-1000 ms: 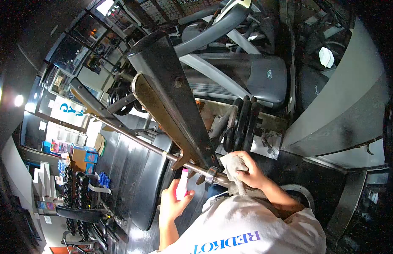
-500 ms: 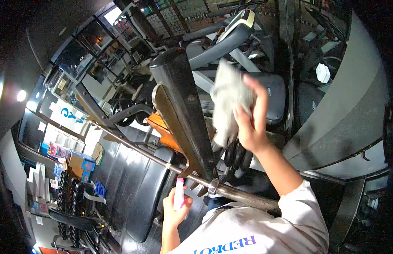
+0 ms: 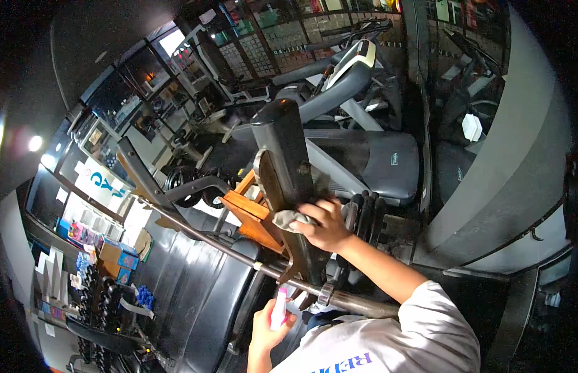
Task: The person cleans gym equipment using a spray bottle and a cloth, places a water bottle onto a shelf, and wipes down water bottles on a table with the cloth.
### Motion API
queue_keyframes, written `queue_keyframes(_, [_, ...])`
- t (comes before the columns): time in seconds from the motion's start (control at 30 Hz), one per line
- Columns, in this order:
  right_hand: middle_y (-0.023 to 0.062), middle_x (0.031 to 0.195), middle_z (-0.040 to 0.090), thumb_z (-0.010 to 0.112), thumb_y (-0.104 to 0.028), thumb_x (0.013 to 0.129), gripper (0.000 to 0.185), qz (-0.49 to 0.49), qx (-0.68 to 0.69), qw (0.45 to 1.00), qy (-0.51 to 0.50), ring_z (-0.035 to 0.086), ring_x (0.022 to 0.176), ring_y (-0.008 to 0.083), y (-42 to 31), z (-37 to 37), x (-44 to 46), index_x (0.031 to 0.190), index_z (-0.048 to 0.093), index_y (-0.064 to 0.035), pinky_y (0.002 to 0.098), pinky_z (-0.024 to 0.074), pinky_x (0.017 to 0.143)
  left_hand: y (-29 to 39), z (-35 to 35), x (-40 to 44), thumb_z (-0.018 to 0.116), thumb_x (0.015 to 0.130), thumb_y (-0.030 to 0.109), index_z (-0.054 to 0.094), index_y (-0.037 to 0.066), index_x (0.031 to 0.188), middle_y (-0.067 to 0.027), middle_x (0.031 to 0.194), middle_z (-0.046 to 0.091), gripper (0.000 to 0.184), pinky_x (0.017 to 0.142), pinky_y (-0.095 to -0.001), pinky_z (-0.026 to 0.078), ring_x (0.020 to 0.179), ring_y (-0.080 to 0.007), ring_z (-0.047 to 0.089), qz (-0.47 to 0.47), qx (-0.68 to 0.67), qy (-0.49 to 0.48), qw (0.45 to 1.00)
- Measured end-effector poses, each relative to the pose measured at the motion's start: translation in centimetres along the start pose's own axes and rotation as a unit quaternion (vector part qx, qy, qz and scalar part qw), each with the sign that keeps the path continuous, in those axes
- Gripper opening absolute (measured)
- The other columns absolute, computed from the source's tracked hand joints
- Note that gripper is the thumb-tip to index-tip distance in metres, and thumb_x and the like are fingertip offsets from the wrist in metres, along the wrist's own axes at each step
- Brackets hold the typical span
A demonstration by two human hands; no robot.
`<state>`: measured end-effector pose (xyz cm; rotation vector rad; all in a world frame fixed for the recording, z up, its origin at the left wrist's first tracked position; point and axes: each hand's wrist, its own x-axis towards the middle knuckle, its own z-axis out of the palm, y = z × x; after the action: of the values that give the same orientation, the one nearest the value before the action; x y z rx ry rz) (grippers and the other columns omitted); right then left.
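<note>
The right hand point(image 3: 326, 225) grasps a pale cloth point(image 3: 291, 220) and presses it on the black post point(image 3: 282, 149). The left hand point(image 3: 270, 329) grasps a white and pink bottle point(image 3: 279, 309), which is near the metal bar point(image 3: 230, 251).

The right forearm point(image 3: 385, 267) slants up and leftward across the view, ending in the right hand point(image 3: 327, 227), its fingers bent and its thumb pointing left beneath them. The left hand point(image 3: 270, 326) sits lower, well apart from the right, fingers curled in a grip and thumb opposite. Only a short stretch of left forearm point(image 3: 259, 359) shows, roughly upright.
</note>
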<state>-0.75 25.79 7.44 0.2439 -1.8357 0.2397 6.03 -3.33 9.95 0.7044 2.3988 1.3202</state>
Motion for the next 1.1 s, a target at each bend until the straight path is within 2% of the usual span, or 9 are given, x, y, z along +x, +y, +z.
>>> queue_keyframes(0.2, [0.0049, 0.112, 0.053, 0.075, -0.015, 0.075, 0.059, 0.044, -0.007, 0.997, 0.057, 0.052, 0.1, 0.0247, 1.8, -1.6, 10.3, 0.129, 0.055, -0.0287, 0.0414, 0.0376, 0.082, -0.4, 0.2, 0.8, 0.072, 0.075, 0.016, 0.063, 0.002, 0.113, -0.0027, 0.074, 0.068, 0.041, 0.06, -0.0259, 0.05, 0.063, -0.0083, 0.062, -0.001, 0.007, -0.033, 0.999])
queue_keyframes(0.27, [0.011, 0.111, 0.053, 0.073, -0.007, 0.072, 0.064, 0.104, 0.055, 0.991, 0.057, 0.057, 0.096, 0.0323, 1.8, -3.2, 16.5, 0.131, 0.053, -0.0225, 0.0457, 0.0475, 0.079, -0.2, 0.5, 0.9, 0.079, 0.075, 0.025, 0.064, 0.003, 0.109, -0.0102, 0.075, 0.068, 0.043, 0.067, -0.0318, 0.054, 0.067, -0.0221, 0.069, 0.013, 0.001, -0.046, 0.999])
queue_keyframes(0.33, [0.0127, 0.112, 0.051, 0.072, -0.007, 0.073, 0.066, 0.111, 0.08, 0.99, 0.029, 0.06, 0.094, 0.0339, 1.1, -4.5, 19.7, 0.134, 0.049, -0.0212, 0.0453, 0.0521, 0.075, -0.1, 0.8, 0.8, 0.079, 0.075, 0.026, 0.064, 0.003, 0.11, -0.0098, 0.075, 0.068, 0.044, 0.067, -0.0315, 0.054, 0.068, -0.0207, 0.069, 0.016, -0.008, -0.045, 0.999])
queue_keyframes(0.53, [0.0125, 0.104, 0.05, 0.07, -0.014, 0.084, 0.054, 0.102, 0.161, 0.976, -0.104, 0.062, 0.076, 0.0323, -1.6, -1.7, 1.1, 0.132, 0.049, -0.0223, 0.041, 0.0544, 0.062, -1.3, 0.8, -0.7, 0.079, 0.076, 0.025, 0.065, 0.004, 0.113, -0.0066, 0.075, 0.069, 0.045, 0.068, -0.0291, 0.054, 0.069, -0.0141, 0.068, -0.003, -0.039, -0.016, 0.999])
queue_keyframes(0.63, [0.0151, 0.106, 0.052, 0.069, -0.015, 0.084, 0.053, 0.131, 0.151, 0.9, -0.388, 0.066, 0.081, 0.0356, -1.1, -3.7, -7.1, 0.131, 0.05, -0.0333, 0.0484, 0.0577, 0.067, -1.8, 0.6, -1.3, 0.078, 0.076, 0.026, 0.065, 0.005, 0.113, -0.0066, 0.075, 0.069, 0.045, 0.068, -0.0279, 0.054, 0.071, -0.0128, 0.068, -0.024, -0.047, 0.011, 0.999])
queue_keyframes(0.73, [0.0132, 0.109, 0.054, 0.067, -0.015, 0.085, 0.051, 0.237, 0.264, 0.877, -0.323, 0.066, 0.087, 0.0375, -1.7, -5.9, -8.9, 0.13, 0.052, -0.0322, 0.0476, 0.0576, 0.074, -1.4, 0.8, -0.8, 0.067, 0.072, 0.01, 0.064, 0.0, 0.11, -0.0058, 0.074, 0.07, 0.04, 0.067, -0.0275, 0.054, 0.068, -0.0126, 0.067, -0.012, -0.017, 0.037, 0.999])
queue_keyframes(0.9, [0.0154, 0.12, 0.055, 0.066, -0.012, 0.084, 0.05, 0.349, 0.199, 0.875, -0.27, 0.061, 0.102, 0.0397, -0.7, -8.9, -9.5, 0.131, 0.051, -0.0182, 0.043, 0.0517, 0.084, -3.1, 1.6, 0.7, 0.072, 0.076, 0.015, 0.046, 0.001, 0.138, -0.0047, 0.075, 0.068, 0.069, 0.066, -0.0268, 0.054, 0.066, -0.0115, 0.066, 0.002, -0.113, 0.077, 0.991])
queue_keyframes(1.03, [0.018, 0.117, 0.059, 0.069, -0.008, 0.081, 0.055, 0.291, 0.182, 0.922, -0.179, 0.062, 0.101, 0.0401, 0.2, -9.9, -8.1, 0.131, 0.047, -0.011, 0.0449, 0.0517, 0.084, -1.8, 2.0, 1.7, 0.07, 0.077, 0.01, 0.046, 0.0, 0.137, -0.0031, 0.072, 0.067, 0.066, 0.064, -0.026, 0.054, 0.065, -0.0108, 0.064, -0.008, -0.147, 0.097, 0.984])
queue_keyframes(1.1, [0.0177, 0.114, 0.062, 0.071, -0.006, 0.081, 0.055, 0.39, 0.156, 0.897, -0.134, 0.064, 0.099, 0.0372, -0.2, -10.5, -8.2, 0.13, 0.046, -0.0079, 0.0441, 0.0519, 0.085, -3.3, 2.5, 1.6, 0.069, 0.083, 0.006, 0.056, -0.003, 0.119, -0.0022, 0.076, 0.062, 0.039, 0.07, -0.0304, 0.055, 0.069, -0.0167, 0.067, -0.015, -0.196, 0.098, 0.976])
